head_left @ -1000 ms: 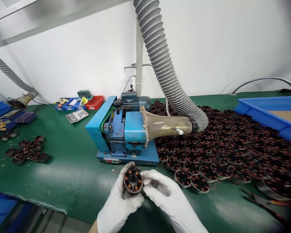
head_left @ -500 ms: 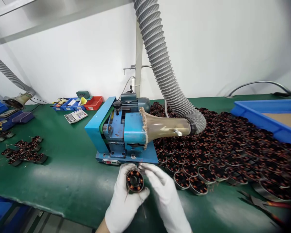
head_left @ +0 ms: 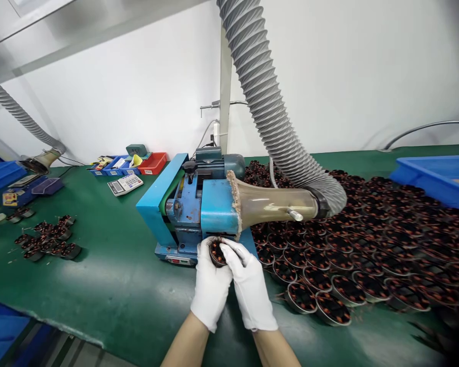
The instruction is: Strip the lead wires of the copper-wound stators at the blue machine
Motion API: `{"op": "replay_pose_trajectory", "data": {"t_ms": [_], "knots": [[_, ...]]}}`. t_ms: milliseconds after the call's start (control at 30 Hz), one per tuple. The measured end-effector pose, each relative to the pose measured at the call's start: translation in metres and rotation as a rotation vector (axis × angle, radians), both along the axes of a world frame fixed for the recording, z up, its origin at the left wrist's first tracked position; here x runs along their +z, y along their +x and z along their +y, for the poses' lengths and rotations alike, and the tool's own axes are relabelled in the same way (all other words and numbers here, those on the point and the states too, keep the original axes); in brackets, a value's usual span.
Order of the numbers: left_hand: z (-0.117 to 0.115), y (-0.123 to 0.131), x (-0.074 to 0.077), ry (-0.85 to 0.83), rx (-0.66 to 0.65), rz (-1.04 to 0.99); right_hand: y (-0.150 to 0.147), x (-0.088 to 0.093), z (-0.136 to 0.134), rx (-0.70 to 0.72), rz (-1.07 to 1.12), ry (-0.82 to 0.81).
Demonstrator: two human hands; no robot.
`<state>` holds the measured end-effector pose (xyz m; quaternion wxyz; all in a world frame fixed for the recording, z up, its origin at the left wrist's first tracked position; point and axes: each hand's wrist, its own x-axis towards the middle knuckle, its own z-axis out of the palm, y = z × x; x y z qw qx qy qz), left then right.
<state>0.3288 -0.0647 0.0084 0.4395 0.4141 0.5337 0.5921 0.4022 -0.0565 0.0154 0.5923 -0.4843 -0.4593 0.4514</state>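
Observation:
My left hand [head_left: 211,285], in a white glove, is closed round a motor stator [head_left: 217,253], a round metal ring with copper windings. From the right, the gloved fingers of my right hand [head_left: 248,280] pinch at the stator's upper edge; any thin wire leads between them are too small to make out. Both hands are right at the front of a blue belt-driven machine [head_left: 220,209], just under its blue cover. The stator's far edge lies close below that cover, and whether it touches is hidden.
Many stators [head_left: 332,308] crowd the bench right of the machine; a smaller group [head_left: 48,239] lies left. A clear duct [head_left: 275,201] joins a grey hose [head_left: 268,97]. Behind are a calculator [head_left: 125,184], a red bin [head_left: 153,163] and, far right, a blue tray [head_left: 436,178].
Both hands have moved forward with the stator, from in front of the machine to beneath its blue cover. The stator has tipped, and the view has shifted slightly.

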Motion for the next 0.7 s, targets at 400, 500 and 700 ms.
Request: {"op": "replay_pose_trajectory", "data": {"t_ms": [400, 500, 700], "knots": [[-0.015, -0.009, 0.007, -0.035, -0.087, -0.057, 0.001, -0.004, -0.017, 0.0, -0.053, -0.018], [-0.043, -0.027, 0.009, -0.07, -0.278, -0.358, 0.002, -0.008, -0.046, 0.032, -0.163, 0.123], [-0.072, -0.067, 0.001, -0.11, -0.446, -0.977, 0.005, -0.018, -0.065, 0.071, -0.283, 0.171]]}}
